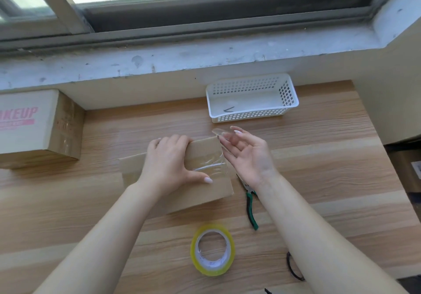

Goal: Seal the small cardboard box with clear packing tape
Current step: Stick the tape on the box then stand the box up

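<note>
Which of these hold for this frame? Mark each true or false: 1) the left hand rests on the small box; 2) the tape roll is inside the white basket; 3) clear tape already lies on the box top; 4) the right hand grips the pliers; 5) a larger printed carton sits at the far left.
1. True: the left hand presses down on the small cardboard box.
2. False: the tape roll lies on the table, near the person; the white basket is farther back.
3. True: a strip of clear tape crosses the box top.
4. False: the right hand is open above the box edge; the pliers lie on the table.
5. True: the printed carton stands there.
</note>
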